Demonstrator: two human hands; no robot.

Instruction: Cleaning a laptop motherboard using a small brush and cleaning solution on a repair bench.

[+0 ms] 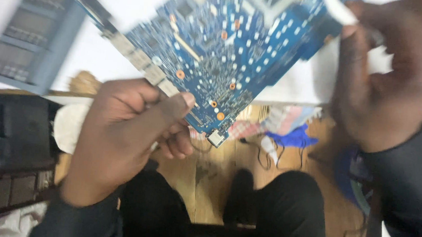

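Hands are gripping a blue circuit board (228, 48) over the white tabletop (296, 85), left hand (127, 136) pinching its lower edge, right hand (390, 79) its upper corner; stiff, light, likely fragile, best held by edges.

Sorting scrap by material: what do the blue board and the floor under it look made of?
The blue circuit board looks like rigid laminate with a glossy blue coating, dotted with small metal-looking parts and copper-coloured rings. The brown floor looks like wood, going by its grain-like streaks; blur leaves both uncertain.
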